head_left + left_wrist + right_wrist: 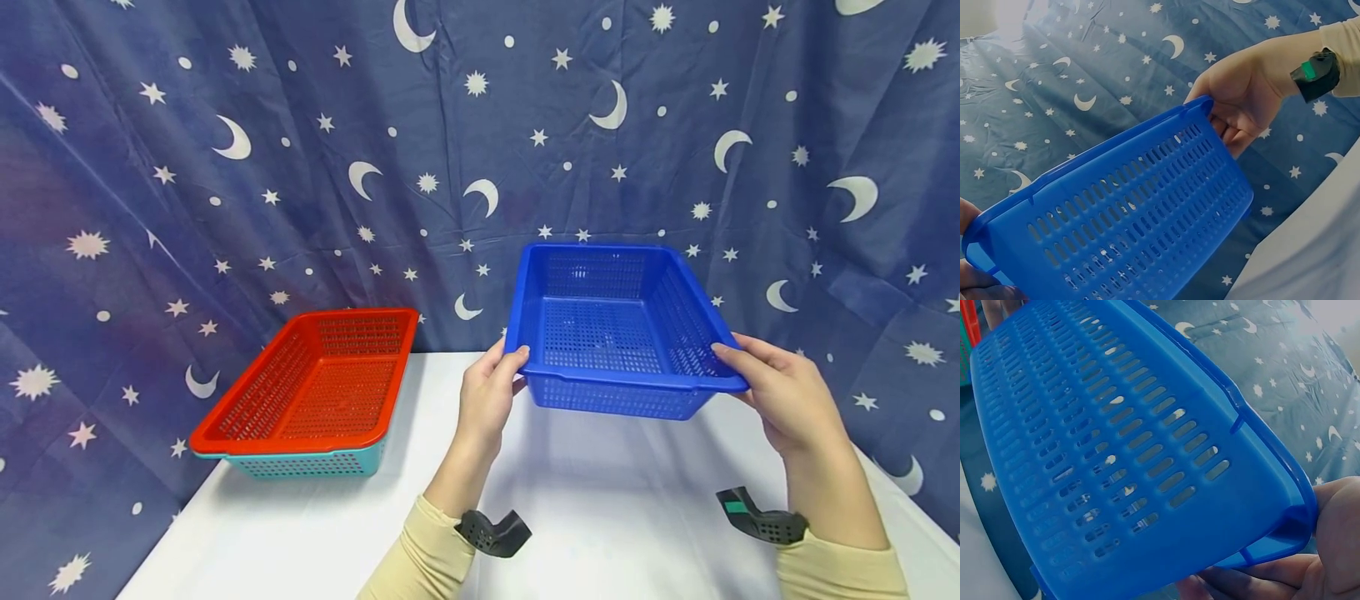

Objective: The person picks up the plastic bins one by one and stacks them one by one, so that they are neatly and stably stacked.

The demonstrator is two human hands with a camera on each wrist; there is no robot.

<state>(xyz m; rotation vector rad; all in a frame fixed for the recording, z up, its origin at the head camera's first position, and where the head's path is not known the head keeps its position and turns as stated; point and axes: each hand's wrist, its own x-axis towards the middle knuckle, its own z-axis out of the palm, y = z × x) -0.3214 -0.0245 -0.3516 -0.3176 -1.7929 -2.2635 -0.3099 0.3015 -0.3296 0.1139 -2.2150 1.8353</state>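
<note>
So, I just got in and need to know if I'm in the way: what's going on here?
A person's left hand and right hand grip a blue basket by its two near corners, holding it up above the white table. Nothing shows inside it. Off to the left on the table, a red basket sits nested in a teal basket, and neither hand is touching them.

Blue basket [630,379], right: smooth plastic, glossy rim. Red basket [292,447], left: glossy plastic; teal basket [322,464] below it: plastic, duller. Far curtain [525,100]: creased matt cloth. Tabletop [585,533]: smooth, matt. Sleeves [429,546]: matt cloth.
</note>
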